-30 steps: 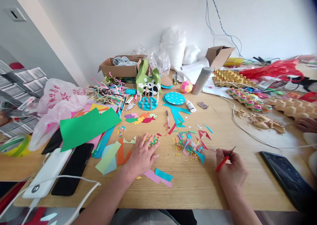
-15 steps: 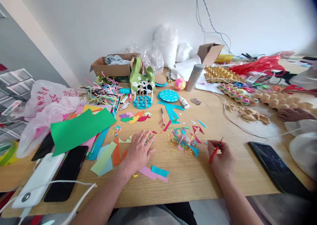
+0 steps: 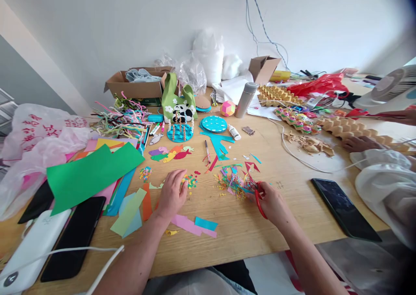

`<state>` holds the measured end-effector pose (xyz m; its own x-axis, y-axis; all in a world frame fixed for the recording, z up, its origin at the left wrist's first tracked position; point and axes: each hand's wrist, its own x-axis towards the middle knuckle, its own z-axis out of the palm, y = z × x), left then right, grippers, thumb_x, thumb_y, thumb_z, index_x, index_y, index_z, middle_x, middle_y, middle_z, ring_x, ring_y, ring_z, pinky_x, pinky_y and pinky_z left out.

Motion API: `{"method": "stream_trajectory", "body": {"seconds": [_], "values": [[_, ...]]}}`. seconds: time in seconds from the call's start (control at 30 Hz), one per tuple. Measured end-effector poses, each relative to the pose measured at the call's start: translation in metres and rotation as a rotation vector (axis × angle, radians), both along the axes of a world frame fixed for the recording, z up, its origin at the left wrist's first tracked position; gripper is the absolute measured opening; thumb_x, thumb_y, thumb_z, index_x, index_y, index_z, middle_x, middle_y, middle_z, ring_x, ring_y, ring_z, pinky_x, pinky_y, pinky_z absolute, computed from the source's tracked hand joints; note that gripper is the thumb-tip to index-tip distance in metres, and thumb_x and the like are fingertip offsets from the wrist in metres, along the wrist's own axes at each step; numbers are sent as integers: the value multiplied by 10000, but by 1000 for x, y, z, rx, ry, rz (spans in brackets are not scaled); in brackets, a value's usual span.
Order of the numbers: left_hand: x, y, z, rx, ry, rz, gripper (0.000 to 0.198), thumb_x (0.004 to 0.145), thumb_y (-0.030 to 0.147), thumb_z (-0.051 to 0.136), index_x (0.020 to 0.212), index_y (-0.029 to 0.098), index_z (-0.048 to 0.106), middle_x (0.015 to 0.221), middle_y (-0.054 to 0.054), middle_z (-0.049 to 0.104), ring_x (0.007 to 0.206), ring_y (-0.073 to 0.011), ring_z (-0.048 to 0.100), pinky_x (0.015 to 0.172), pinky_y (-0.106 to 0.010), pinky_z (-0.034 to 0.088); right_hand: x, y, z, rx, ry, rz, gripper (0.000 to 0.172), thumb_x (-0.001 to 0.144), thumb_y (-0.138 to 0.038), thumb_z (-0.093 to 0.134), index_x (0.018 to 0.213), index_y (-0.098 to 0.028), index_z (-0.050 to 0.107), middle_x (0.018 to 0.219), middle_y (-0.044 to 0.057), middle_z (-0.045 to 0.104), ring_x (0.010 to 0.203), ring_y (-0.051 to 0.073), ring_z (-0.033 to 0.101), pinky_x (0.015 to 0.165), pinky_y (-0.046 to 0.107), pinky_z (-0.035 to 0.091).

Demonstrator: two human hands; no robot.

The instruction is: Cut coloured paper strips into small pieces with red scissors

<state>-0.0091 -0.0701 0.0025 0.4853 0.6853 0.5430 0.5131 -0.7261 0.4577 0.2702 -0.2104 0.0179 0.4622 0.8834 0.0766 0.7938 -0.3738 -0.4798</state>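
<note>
My left hand [image 3: 173, 194] rests on the table, turned partly on its side, fingers loosely curved and holding nothing that shows. Its fingertips are beside a scatter of small coloured paper dots [image 3: 192, 182]. In my right hand [image 3: 273, 203] are red-handled scissors [image 3: 259, 204], with the blades pointing left into a heap of thin paper scraps [image 3: 234, 180]; the heap partly hides the blade tips. Pink paper strips [image 3: 186, 224] and a blue strip [image 3: 206, 223] lie between my hands, nearer the table's front edge.
Green sheets [image 3: 94, 173], a black phone [image 3: 74, 238] and a white power bank [image 3: 34, 247] lie at left. Paper fish [image 3: 170, 153], a blue disc [image 3: 213, 124] and a grey bottle [image 3: 247, 100] stand farther back. At right are another phone [image 3: 344, 208] and another person's hand [image 3: 362, 143] on egg cartons.
My right hand has moved left with the scissors, whose blades now reach the scraps. My left hand has rolled from flat and spread onto its side, uncovering more dots. The view has shifted right.
</note>
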Motion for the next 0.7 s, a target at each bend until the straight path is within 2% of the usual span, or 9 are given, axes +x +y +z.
{"method": "stream_trajectory", "body": {"seconds": [0.3, 0.4, 0.43, 0.5, 0.57, 0.6, 0.63, 0.7], "values": [[-2, 4, 2, -39, -57, 21, 340, 830, 160, 467, 1169, 173, 493, 1093, -103, 566, 1049, -202, 504, 931, -387, 434, 3, -8, -7, 49, 221, -175, 255, 714, -446, 519, 715, -191, 538, 649, 64, 627, 570, 199, 579, 528, 281, 412], [-2, 3, 4, -49, -62, 6, 340, 832, 169, 469, 1171, 174, 494, 1094, -105, 567, 1054, -206, 502, 931, -393, 430, -4, -13, -6, 132, 147, -238, 236, 732, -421, 526, 780, -189, 533, 742, 83, 639, 632, 213, 587, 570, 303, 427], [-2, 2, 4, -52, -67, -1, 341, 831, 171, 472, 1171, 177, 495, 1099, -105, 567, 1055, -208, 502, 931, -395, 430, -11, -16, -4, 209, 70, -236, 214, 739, -398, 533, 790, -190, 519, 809, 95, 637, 694, 220, 588, 617, 315, 434], [-1, 0, 6, -57, -73, -19, 342, 826, 174, 481, 1168, 181, 498, 1106, -103, 567, 1055, -208, 501, 930, -393, 430, -31, -20, 2, 253, 36, -47, 150, 766, -342, 534, 789, -199, 496, 823, 81, 612, 734, 210, 570, 664, 313, 436], [0, -2, 6, -57, -72, -33, 340, 823, 174, 487, 1162, 181, 502, 1104, -101, 570, 1054, -207, 501, 929, -389, 431, -58, -23, 8, 208, 134, 154, 83, 809, -279, 507, 791, -203, 481, 748, 46, 580, 671, 179, 551, 626, 282, 432], [0, -2, 7, -56, -71, -36, 338, 822, 175, 487, 1159, 180, 504, 1100, -100, 571, 1053, -206, 502, 929, -389, 432, -71, -23, 10, 175, 199, 264, 37, 828, -232, 483, 806, -203, 476, 772, 44, 576, 698, 172, 552, 648, 275, 435], [0, -2, 6, -56, -71, -36, 336, 822, 175, 486, 1158, 181, 505, 1096, -99, 573, 1050, -206, 504, 928, -389, 433, -84, -24, 11, 139, 231, 365, 23, 832, -182, 467, 821, -203, 469, 802, 47, 572, 737, 171, 550, 670, 272, 434], [0, -1, 6, -56, -73, -31, 335, 822, 169, 481, 1156, 181, 506, 1087, -98, 578, 1042, -204, 509, 924, -388, 435, -104, -23, 10, 87, 203, 473, 103, 797, -96, 460, 812, -197, 447, 817, 53, 549, 774, 184, 526, 689, 284, 423]]}}
